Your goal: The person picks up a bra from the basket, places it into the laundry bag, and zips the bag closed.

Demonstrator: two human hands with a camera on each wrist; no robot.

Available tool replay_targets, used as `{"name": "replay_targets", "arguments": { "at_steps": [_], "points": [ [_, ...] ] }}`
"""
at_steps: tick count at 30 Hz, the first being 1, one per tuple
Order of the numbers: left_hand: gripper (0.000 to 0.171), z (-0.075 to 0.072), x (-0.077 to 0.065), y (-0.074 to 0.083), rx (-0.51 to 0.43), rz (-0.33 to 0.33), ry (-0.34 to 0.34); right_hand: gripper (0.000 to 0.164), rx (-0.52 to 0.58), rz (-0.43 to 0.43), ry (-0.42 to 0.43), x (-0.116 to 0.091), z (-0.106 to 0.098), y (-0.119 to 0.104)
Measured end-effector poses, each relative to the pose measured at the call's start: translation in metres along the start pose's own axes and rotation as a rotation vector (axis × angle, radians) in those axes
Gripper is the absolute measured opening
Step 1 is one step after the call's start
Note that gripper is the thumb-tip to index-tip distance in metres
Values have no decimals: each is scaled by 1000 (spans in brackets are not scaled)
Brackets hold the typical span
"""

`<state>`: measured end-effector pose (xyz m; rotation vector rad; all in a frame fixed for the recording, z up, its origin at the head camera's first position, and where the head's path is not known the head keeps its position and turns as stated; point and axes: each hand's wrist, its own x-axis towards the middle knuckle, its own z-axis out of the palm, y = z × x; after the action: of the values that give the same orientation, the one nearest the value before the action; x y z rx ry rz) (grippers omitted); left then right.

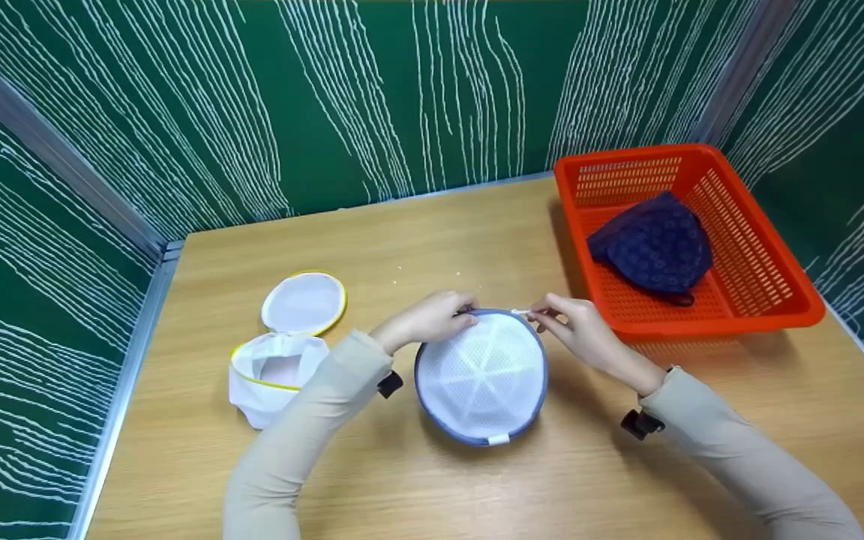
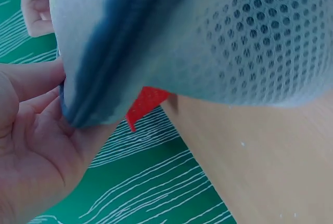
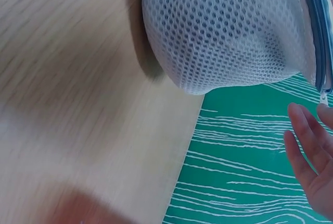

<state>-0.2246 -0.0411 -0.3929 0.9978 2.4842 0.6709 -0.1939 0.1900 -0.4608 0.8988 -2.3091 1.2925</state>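
A round white mesh laundry bag (image 1: 481,375) with a blue zipped rim stands in the middle of the table. My left hand (image 1: 436,316) grips that rim at the upper left, thumb on one side and fingers on the other, as the left wrist view shows. At the top right of the rim, my right hand (image 1: 567,322) pinches the small white zipper pull (image 1: 520,312) between thumb and fingertip. In the right wrist view the zipper pull (image 3: 323,99) hangs from the end of the blue zipper, and the bag's honeycomb mesh (image 3: 218,31) bulges over the wooden table.
To the left sits a second white bag (image 1: 259,401) with yellow trim, its round lid (image 1: 304,301) folded back. A red plastic basket (image 1: 709,328) at the back right holds a dark blue patterned fabric item (image 1: 653,244). Green walls with white lines (image 1: 402,97) border the wooden table (image 1: 432,487).
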Motion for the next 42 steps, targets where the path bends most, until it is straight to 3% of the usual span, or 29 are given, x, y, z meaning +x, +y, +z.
{"name": "replay_targets", "arguments": {
  "at_steps": [12, 17, 21, 29, 30, 33, 36, 38, 42],
  "points": [
    [17, 13, -27, -33, -288, -166, 368, 12, -21, 48, 36, 4, -8, -27],
    [18, 25, -31, -36, -344, -256, 486, 10, -16, 79, 25, 2, -9, -28],
    [16, 34, -34, -37, -359, -279, 587, 10, -2, 85, 19, 1, -10, -27],
    [14, 49, -33, -40, -455, -299, 744, 11, -5, 77, 33, -1, -9, -26],
    [16, 54, -30, -48, -461, -275, 776, 11, -4, 73, 35, -1, -9, -26],
    [16, 60, -29, -49, -477, -300, 815, 11, 5, 69, 38, -2, -8, -25],
    [14, 62, -28, -49, -502, -350, 863, 11, 13, 72, 36, -3, -8, -25],
    [11, 59, -30, -41, -524, -424, 872, 11, 17, 74, 28, -5, -8, -25],
    [13, 60, -30, -40, -561, -498, 896, 11, 28, 75, 8, -7, -8, -26]
  ]
}}
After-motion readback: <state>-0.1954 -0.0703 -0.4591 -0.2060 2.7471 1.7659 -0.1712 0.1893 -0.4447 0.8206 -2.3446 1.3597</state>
